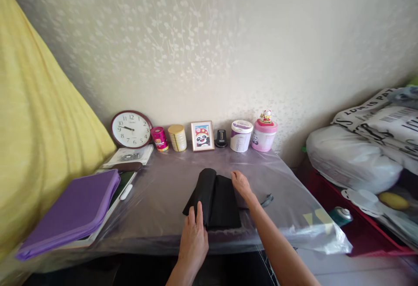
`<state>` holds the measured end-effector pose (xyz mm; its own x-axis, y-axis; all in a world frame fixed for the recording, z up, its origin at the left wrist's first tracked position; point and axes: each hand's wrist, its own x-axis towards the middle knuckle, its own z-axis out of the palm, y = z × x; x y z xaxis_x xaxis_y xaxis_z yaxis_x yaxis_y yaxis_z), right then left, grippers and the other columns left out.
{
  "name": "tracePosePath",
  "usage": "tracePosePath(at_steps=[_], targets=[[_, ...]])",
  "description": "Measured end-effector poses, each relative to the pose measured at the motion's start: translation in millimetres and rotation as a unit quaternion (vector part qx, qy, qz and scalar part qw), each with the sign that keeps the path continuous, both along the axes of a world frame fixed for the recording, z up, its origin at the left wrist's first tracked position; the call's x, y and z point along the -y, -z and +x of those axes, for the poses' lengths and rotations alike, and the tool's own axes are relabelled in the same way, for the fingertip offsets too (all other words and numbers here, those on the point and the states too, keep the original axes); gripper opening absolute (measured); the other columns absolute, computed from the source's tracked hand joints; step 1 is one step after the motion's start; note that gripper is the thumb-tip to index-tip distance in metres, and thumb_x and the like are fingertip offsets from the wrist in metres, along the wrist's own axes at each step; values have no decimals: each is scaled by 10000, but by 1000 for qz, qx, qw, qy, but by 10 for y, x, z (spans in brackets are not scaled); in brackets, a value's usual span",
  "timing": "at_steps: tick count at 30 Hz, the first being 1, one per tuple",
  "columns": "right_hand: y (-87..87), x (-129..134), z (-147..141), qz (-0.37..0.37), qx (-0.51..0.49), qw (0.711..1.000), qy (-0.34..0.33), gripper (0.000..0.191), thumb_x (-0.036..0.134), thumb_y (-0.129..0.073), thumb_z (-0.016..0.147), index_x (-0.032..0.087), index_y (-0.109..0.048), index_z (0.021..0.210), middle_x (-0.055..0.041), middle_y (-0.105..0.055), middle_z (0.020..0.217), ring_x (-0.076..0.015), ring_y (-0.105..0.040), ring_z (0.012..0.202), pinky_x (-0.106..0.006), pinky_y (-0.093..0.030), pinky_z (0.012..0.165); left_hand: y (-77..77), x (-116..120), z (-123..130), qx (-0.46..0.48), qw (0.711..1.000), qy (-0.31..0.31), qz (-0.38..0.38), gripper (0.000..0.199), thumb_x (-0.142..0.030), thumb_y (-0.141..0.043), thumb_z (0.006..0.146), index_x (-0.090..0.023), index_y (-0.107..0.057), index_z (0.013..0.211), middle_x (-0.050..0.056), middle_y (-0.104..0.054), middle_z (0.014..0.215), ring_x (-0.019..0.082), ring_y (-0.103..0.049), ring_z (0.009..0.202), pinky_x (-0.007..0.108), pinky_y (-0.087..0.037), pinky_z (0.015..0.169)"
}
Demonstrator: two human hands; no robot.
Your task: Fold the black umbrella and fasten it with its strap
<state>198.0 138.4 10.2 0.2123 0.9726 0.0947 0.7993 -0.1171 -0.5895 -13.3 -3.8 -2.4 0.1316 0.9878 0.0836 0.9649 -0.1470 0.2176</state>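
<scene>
A folded black cloth-like item (225, 203) lies near the front of the plastic-covered table, its left part raised in a thick rounded fold. My left hand (194, 233) rests on the lower left of that fold, fingers stretched forward over it. At the upper right edge of the black item is my right hand (241, 182), its fingers bent together; what they hold, if anything, is too small to tell. A dark grey strap end (267, 200) sticks out to the right, beyond my right forearm.
Along the wall stand a clock (131, 129), several tins, a framed panda picture (202, 136) and a figurine (265, 117). Purple folders (72, 207) lie at left beside a yellow curtain (39, 125). Bags and a red bin (365, 229) are at right.
</scene>
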Motion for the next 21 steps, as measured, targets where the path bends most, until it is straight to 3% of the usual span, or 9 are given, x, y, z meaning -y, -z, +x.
tracePosePath(at_steps=[3,8,15,21], targets=[[23,216,121,-37,-57,998,6,268,244,-379,869,158,-631,896,-86,-666,891,-161,-614,822,-235,-426,713,-18,8,-2,-6,1000,4,1,642,-43,-332,791,-101,-134,1399,187,-357,1341,230,-437,1158,325,-349,946],[10,380,18,-68,-157,985,-3,290,329,-416,846,147,-622,937,-41,-649,749,-135,-607,630,-196,-432,496,-42,7,-5,-21,1000,7,-10,640,-59,-328,801,-87,-106,1401,199,-337,1349,233,-429,1170,312,-352,942],[-156,451,-183,-77,-256,963,-12,242,319,-526,780,140,-587,931,-19,-619,701,-126,-582,588,-163,-397,378,-48,12,-14,-19,1000,10,-10,642,-65,-316,804,-97,-85,1402,200,-336,1356,232,-446,1156,330,-360,941],[-339,378,-428,-68,-338,938,-49,224,239,-563,752,171,-546,964,55,-571,612,-75,-541,475,-164,-457,395,-89,20,0,1,1000,11,-5,611,-55,-308,810,-78,-131,1394,223,-332,1346,244,-459,1140,344,-380,920]])
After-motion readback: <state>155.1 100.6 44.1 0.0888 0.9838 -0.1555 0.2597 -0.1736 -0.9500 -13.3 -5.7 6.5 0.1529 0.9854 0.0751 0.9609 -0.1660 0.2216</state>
